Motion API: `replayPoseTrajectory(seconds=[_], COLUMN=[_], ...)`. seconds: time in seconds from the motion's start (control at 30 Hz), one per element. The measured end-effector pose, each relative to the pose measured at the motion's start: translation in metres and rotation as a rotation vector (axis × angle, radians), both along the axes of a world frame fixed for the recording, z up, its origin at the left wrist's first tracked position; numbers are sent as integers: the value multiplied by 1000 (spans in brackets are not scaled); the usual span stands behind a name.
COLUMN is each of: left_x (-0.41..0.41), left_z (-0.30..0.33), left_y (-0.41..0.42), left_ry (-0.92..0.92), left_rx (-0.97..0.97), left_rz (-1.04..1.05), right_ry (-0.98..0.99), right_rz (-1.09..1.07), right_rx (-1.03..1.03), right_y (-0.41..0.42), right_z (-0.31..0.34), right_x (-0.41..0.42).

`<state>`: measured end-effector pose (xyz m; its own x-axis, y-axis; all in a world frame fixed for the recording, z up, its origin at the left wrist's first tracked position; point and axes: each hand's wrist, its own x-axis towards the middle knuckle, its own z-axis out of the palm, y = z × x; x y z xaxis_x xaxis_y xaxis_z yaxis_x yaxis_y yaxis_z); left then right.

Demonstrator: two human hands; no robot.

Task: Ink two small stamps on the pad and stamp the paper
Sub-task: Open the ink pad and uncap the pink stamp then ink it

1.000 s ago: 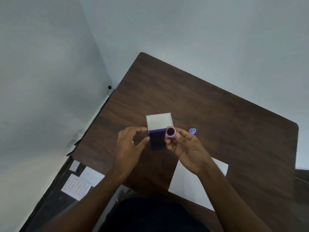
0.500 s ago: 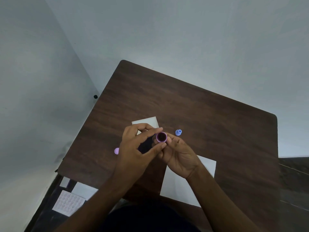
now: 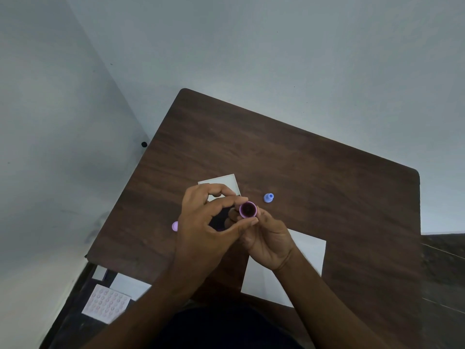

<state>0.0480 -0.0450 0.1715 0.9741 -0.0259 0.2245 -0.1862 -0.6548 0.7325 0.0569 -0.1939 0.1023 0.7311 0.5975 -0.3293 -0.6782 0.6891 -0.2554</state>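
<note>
**Two hands hold a small purple stamp up over the table**

Both hands meet above the middle of the dark wooden table (image 3: 314, 172). The right hand (image 3: 266, 240) comes up from the lower right with its palm turned up toward the camera. Its fingers are curled around a small purple stamp (image 3: 248, 209). The stamp's round face points up, and the middle of it looks dark with ink.

The left hand (image 3: 208, 230) reaches in from the lower left. Its back faces the camera. Its thumb and first finger bend into a ring shape, and their tips touch the purple stamp, one at the top edge and one just below it. So both hands pinch the same stamp. The other left fingers curl up behind, over the white box.

The ink pad (image 3: 218, 220) is a dark shape right under the hands. Only a bit of it shows through the ring of the left fingers. Its white lid (image 3: 227, 183) stands open behind the hands.

A small blue stamp (image 3: 268, 198) sits on the table just to the right of the lid, apart from the hands. A small pink stamp (image 3: 175, 226) peeks out on the table beside the left hand.

The white paper (image 3: 307, 250) lies flat on the table under the right wrist, near the front edge.

Low on the left, off the table, lie a sheet with rows of little dots (image 3: 107, 303) and some white cards (image 3: 128, 285).
</note>
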Motion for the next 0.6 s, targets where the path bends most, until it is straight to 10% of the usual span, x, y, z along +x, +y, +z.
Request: replayPoseTrajectory(seconds=[0.2, 0.6], left_x=[3, 3], left_z=[4, -14], left_y=[-6, 8], left_ry=[-167, 98], left_rx=[-14, -13], left_rz=[-49, -3], right_ry=[6, -104], right_rz=[-4, 84], right_rx=[22, -114], right_y=[4, -5], right_z=[0, -10], right_x=[0, 8])
